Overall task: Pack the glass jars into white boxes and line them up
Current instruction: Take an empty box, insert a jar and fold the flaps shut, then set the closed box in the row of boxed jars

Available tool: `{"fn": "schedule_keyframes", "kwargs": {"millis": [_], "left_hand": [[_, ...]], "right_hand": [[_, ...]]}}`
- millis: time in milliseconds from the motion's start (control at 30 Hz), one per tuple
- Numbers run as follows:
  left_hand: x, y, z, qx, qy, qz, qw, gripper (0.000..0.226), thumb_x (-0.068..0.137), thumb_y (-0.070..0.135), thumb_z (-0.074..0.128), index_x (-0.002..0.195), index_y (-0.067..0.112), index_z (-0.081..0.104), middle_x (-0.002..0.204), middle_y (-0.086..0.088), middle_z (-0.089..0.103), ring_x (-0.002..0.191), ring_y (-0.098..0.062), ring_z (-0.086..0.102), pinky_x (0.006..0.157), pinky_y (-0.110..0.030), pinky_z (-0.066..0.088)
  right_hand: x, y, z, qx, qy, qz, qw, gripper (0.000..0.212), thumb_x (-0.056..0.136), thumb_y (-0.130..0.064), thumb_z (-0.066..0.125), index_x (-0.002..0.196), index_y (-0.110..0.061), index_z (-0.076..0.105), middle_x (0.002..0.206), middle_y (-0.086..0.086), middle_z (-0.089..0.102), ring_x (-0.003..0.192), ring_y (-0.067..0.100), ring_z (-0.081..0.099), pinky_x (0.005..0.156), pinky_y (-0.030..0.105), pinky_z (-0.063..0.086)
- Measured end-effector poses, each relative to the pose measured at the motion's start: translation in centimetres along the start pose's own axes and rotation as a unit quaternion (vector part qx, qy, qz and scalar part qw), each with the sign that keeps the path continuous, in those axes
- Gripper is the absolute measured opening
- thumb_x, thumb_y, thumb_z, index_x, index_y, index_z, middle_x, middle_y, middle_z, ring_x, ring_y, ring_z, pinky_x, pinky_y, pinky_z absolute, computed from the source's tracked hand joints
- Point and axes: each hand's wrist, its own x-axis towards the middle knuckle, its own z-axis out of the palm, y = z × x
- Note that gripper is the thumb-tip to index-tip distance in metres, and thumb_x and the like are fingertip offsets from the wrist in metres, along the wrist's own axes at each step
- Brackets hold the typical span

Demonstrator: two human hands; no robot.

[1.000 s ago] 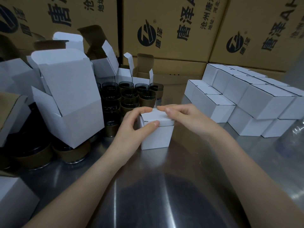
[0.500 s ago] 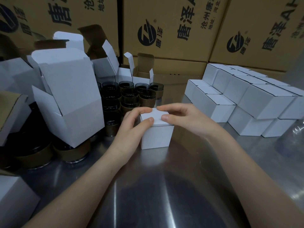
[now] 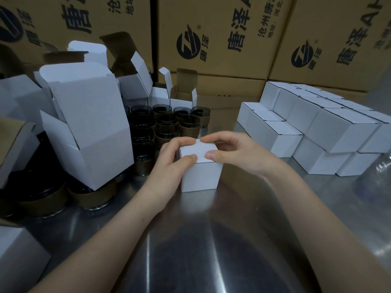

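Observation:
A small white box [image 3: 201, 174] stands on the steel table in the middle of the view, its lid flat on top. My left hand [image 3: 171, 163] grips its left side, thumb pressed on the lid's near edge. My right hand [image 3: 239, 153] holds the right side, thumb on the lid and fingertips at the far edge. Whatever is inside the box is hidden. Behind it stand several dark glass jars [image 3: 167, 123] with brown bands. Closed white boxes [image 3: 338, 132] sit stacked in rows at the right.
Open white boxes [image 3: 88, 127] pile up at the left over larger jars [image 3: 93, 195]. Big brown cartons [image 3: 213, 37] wall off the back. Another white box [image 3: 19, 252] sits at the near left. The steel table [image 3: 211, 240] stretches toward me between my arms.
The lid flap has been pressed down flat and closed. My thumbs slid together onto the lid's near edge; the box stayed in place.

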Motion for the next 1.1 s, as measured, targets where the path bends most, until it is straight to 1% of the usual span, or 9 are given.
{"fn": "schedule_keyframes", "kwargs": {"millis": [133,233,333,400,500,667,800,933,1100], "left_hand": [[0.0,-0.2,0.0,-0.002,-0.001,0.007,1.0,0.043,0.075,0.032,0.056,0.118,0.028,0.059,0.134,-0.006,0.05,0.124,-0.02,0.051,0.109,-0.047,0.041],[0.1,-0.6,-0.1,-0.012,0.005,0.014,1.0,0.048,0.075,0.034,0.06,0.123,0.033,0.054,0.134,0.001,0.052,0.125,-0.015,0.051,0.106,-0.038,0.044],[0.1,-1.0,0.1,-0.019,0.015,0.025,0.999,0.059,0.076,0.037,0.063,0.132,0.033,0.046,0.134,0.006,0.053,0.125,-0.009,0.052,0.101,-0.028,0.046],[0.1,-1.3,0.3,-0.024,0.027,0.027,0.999,0.068,0.076,0.038,0.065,0.138,0.032,0.039,0.136,0.007,0.052,0.129,-0.008,0.049,0.108,-0.032,0.043],[0.0,-1.5,0.4,-0.018,0.028,0.034,0.999,0.075,0.078,0.039,0.068,0.142,0.033,0.031,0.141,0.008,0.048,0.133,-0.006,0.045,0.113,-0.037,0.039],[-0.2,-1.8,0.6,0.023,0.033,0.037,0.998,0.094,0.065,0.046,0.075,0.147,0.03,0.031,0.144,0.006,0.048,0.133,-0.008,0.046,0.109,-0.029,0.042],[-0.4,-1.8,0.9,0.075,0.03,0.036,0.996,0.108,0.053,0.058,0.072,0.149,0.029,0.031,0.145,0.006,0.048,0.133,-0.013,0.047,0.11,-0.042,0.043],[-0.6,-2.0,1.2,0.116,0.013,0.055,0.992,0.097,0.068,0.038,0.084,0.15,0.028,0.033,0.147,0.007,0.047,0.136,-0.009,0.044,0.112,-0.041,0.039],[-1.0,-2.0,1.7,0.184,-0.001,0.112,0.976,0.067,0.084,0.024,0.075,0.143,0.026,0.042,0.136,0.01,0.054,0.122,0.004,0.05,0.104,-0.017,0.041]], "right_hand": [[-0.3,-0.3,0.2,0.005,0.005,-0.014,1.0,0.028,0.086,-0.015,0.072,0.113,-0.021,0.07,0.105,-0.016,0.068,0.098,-0.003,0.063,0.083,0.012,0.047],[-0.4,-0.7,0.3,-0.053,0.026,-0.049,0.997,0.024,0.087,-0.017,0.073,0.104,-0.034,0.071,0.116,-0.018,0.057,0.108,-0.009,0.054,0.089,0.007,0.04],[-0.5,-1.2,0.8,-0.134,0.06,-0.071,0.987,0.021,0.09,-0.017,0.068,0.099,-0.036,0.072,0.115,-0.015,0.052,0.106,-0.001,0.05,0.08,0.01,0.039],[-0.4,-1.4,1.6,-0.176,0.09,-0.076,0.977,0.018,0.092,-0.016,0.064,0.097,-0.03,0.074,0.109,-0.012,0.053,0.105,0.008,0.05,0.08,0.017,0.037],[-0.4,-2.1,2.8,-0.208,0.145,-0.055,0.966,0.014,0.091,-0.035,0.061,0.09,-0.028,0.074,0.103,-0.01,0.056,0.105,0.011,0.052,0.079,0.024,0.036],[-0.4,-2.7,4.3,-0.29,0.179,0.0,0.94,0.049,0.065,-0.075,0.053,0.088,-0.033,0.058,0.102,-0.011,0.05,0.095,0.008,0.05,0.068,0.026,0.035],[-0.4,-2.8,4.6,-0.325,0.173,0.013,0.93,0.035,0.073,-0.055,0.068,0.094,-0.032,0.052,0.106,-0.01,0.045,0.101,0.013,0.047,0.07,0.029,0.035],[-0.8,-3.3,3.3,-0.318,0.161,0.033,0.934,0.029,0.072,-0.036,0.069,0.097,-0.029,0.057,0.109,-0.005,0.05,0.101,0.016,0.051,0.07,0.031,0.037],[-1.7,-3.5,1.3,-0.356,0.149,0.092,0.918,0.037,0.074,-0.037,0.069,0.108,-0.028,0.059,0.105,-0.005,0.045,0.098,0.016,0.046,0.072,0.03,0.034]]}}
